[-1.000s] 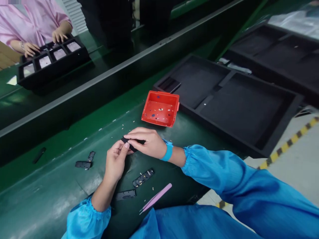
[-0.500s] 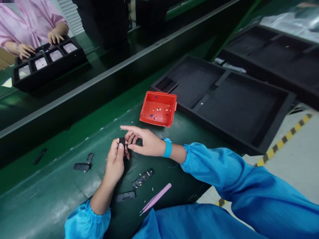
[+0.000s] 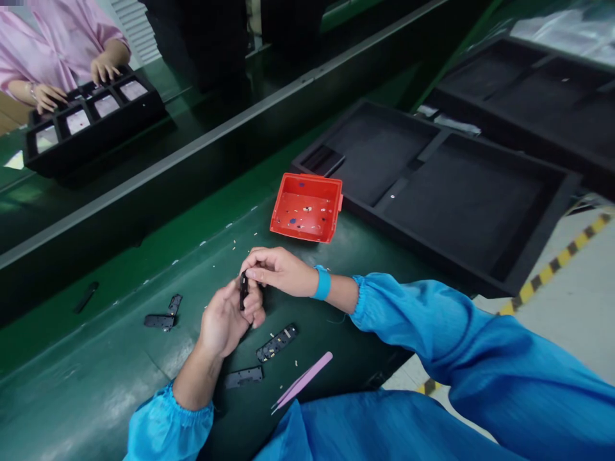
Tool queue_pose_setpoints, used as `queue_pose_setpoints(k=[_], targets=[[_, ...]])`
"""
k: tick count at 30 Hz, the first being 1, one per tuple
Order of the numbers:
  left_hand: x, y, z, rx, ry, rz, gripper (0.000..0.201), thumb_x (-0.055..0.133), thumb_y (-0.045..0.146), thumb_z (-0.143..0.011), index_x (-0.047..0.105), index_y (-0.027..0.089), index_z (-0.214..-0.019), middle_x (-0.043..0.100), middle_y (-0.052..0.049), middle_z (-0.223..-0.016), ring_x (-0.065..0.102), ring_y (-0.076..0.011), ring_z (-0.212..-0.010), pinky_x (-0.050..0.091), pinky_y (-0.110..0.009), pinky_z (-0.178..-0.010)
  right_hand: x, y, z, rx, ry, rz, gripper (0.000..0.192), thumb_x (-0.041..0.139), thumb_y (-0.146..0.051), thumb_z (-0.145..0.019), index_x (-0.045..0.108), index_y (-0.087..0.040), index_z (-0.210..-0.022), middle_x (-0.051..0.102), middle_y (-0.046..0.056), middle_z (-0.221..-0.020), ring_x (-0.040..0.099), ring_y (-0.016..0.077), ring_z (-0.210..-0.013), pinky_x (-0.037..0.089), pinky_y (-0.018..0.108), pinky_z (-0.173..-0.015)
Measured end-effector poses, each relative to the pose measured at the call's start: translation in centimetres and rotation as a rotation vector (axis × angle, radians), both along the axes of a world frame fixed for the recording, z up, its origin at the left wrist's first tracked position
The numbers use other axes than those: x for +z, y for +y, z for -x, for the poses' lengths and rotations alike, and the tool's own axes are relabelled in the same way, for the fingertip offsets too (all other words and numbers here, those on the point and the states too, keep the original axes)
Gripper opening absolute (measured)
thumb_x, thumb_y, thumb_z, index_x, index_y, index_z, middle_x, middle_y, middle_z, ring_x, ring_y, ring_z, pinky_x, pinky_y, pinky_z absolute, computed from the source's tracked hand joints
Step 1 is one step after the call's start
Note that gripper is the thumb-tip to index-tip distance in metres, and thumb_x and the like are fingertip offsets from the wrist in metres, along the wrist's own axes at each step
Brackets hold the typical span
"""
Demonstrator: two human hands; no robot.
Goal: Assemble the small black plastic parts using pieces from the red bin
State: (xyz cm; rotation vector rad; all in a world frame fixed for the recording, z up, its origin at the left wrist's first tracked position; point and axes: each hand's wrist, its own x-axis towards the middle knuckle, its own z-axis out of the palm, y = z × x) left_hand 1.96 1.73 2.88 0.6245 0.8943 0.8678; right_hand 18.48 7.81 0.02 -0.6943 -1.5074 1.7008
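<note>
A small black plastic part point(image 3: 243, 291) stands on edge between my two hands. My left hand point(image 3: 225, 320) is turned palm up, with its fingers curled round the lower part of the piece. From above, my right hand point(image 3: 281, 272) pinches the top end between thumb and fingers. Just below my hands, a black plastic strip with small metal pieces point(image 3: 277, 342) lies on the green table, next to a plain black strip point(image 3: 243, 378). Pink tweezers point(image 3: 303, 382) rest to the right of these. Left of my left hand lie two joined or touching black parts point(image 3: 160, 320).
Beyond my hands sits a red bin point(image 3: 307, 211) holding tiny pieces. Large black trays point(image 3: 461, 211) fill the right side. Another black part point(image 3: 86, 296) lies at far left. Across a raised grey rail point(image 3: 206, 137), a person's hands point(image 3: 103, 69) rest on a divided black tray point(image 3: 96, 137).
My right hand has closed in, its stretched index finger now bent onto the black part. The part has turned edge-on, and my left hand has rolled palm up.
</note>
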Motion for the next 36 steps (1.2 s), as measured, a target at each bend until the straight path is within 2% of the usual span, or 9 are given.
queue_pose_setpoints(k=[4, 6, 11, 13, 17, 21, 27, 33, 36], targets=[[-0.5, -0.1, 0.7, -0.018, 0.631, -0.349, 0.031, 0.060, 0.047, -0.091, 0.070, 0.018, -0.093, 0.069, -0.005, -0.083, 0.066, -0.0194, -0.081, 0.055, -0.032, -0.080, 0.2, -0.1, -0.1, -0.088, -0.153, -0.062, 0.012, 0.060, -0.023, -0.092, 0.066, -0.013, -0.090, 0.060, 0.001, -0.080, 0.055, 0.0085, -0.065, 0.047, 0.023, -0.062], [-0.9, -0.2, 0.8, -0.011, 0.823, -0.421, 0.030, 0.061, 0.045, -0.092, 0.072, 0.018, -0.096, 0.074, -0.007, -0.089, 0.071, -0.0215, -0.086, 0.056, -0.034, -0.084, 0.2, -0.3, 0.0, -0.106, -0.194, -0.090, 0.012, 0.061, -0.022, -0.091, 0.068, -0.013, -0.092, 0.062, 0.002, -0.085, 0.056, 0.0086, -0.067, 0.047, 0.023, -0.062], [-1.6, -0.5, 0.2, 0.021, 0.769, -0.307, 0.037, 0.063, 0.049, -0.090, 0.068, 0.018, -0.109, 0.076, -0.006, -0.092, 0.074, -0.0222, -0.078, 0.061, -0.031, -0.064, -0.4, -1.0, 0.7, -0.130, -0.168, 0.024, 0.023, 0.069, -0.036, -0.088, 0.069, -0.015, -0.096, 0.054, -0.004, -0.067, 0.049, 0.0084, -0.058, 0.045, 0.020, -0.054], [-1.8, -0.5, -0.1, 0.036, 0.714, -0.277, 0.040, 0.064, 0.050, -0.089, 0.067, 0.017, -0.112, 0.076, -0.006, -0.094, 0.074, -0.0219, -0.079, 0.062, -0.030, -0.063, -0.6, -1.0, 0.9, -0.160, -0.195, -0.016, 0.019, 0.071, -0.032, -0.086, 0.070, -0.015, -0.093, 0.051, -0.005, -0.067, 0.046, 0.0075, -0.057, 0.043, 0.020, -0.053], [-2.1, -0.6, -0.3, 0.069, 0.655, -0.263, 0.039, 0.063, 0.049, -0.090, 0.067, 0.016, -0.110, 0.076, -0.007, -0.100, 0.075, -0.0217, -0.082, 0.063, -0.031, -0.067, -0.5, -1.1, 1.0, -0.222, -0.310, -0.212, 0.011, 0.068, -0.019, -0.086, 0.073, -0.016, -0.096, 0.054, -0.003, -0.073, 0.049, 0.0074, -0.060, 0.045, 0.021, -0.059], [-2.2, -0.7, -0.4, 0.080, 0.701, -0.296, 0.036, 0.061, 0.046, -0.092, 0.069, 0.016, -0.109, 0.077, -0.005, -0.095, 0.073, -0.0197, -0.077, 0.063, -0.030, -0.068, -0.1, -1.5, 1.0, -0.277, -0.373, -0.286, 0.013, 0.067, -0.017, -0.086, 0.073, -0.015, -0.097, 0.060, -0.002, -0.076, 0.054, 0.0077, -0.062, 0.048, 0.022, -0.065], [-2.1, -0.9, -0.5, 0.077, 0.743, -0.319, 0.034, 0.058, 0.043, -0.093, 0.069, 0.017, -0.113, 0.076, -0.004, -0.093, 0.070, -0.0182, -0.072, 0.061, -0.029, -0.067, -0.3, -1.8, 1.1, -0.296, -0.362, -0.268, 0.015, 0.067, -0.019, -0.086, 0.075, -0.017, -0.098, 0.065, -0.001, -0.079, 0.057, 0.0083, -0.064, 0.051, 0.023, -0.067], [-2.1, -1.3, -0.3, 0.056, 1.001, -0.458, 0.022, 0.058, 0.034, -0.093, 0.072, 0.019, -0.101, 0.071, -0.001, -0.072, 0.066, -0.0174, -0.063, 0.052, -0.024, -0.061, -0.7, -2.2, 1.4, -0.331, -0.374, -0.294, 0.019, 0.065, -0.014, -0.082, 0.075, -0.018, -0.098, 0.063, -0.001, -0.079, 0.058, 0.0087, -0.065, 0.052, 0.024, -0.068], [-2.0, -1.2, -0.2, 0.064, 0.980, -0.445, 0.023, 0.058, 0.035, -0.093, 0.072, 0.019, -0.103, 0.073, -0.003, -0.076, 0.068, -0.0185, -0.066, 0.054, -0.025, -0.062, -0.7, -2.2, 1.3, -0.323, -0.392, -0.294, 0.020, 0.062, -0.014, -0.084, 0.075, -0.019, -0.099, 0.064, -0.001, -0.080, 0.058, 0.0090, -0.067, 0.052, 0.023, -0.069]])
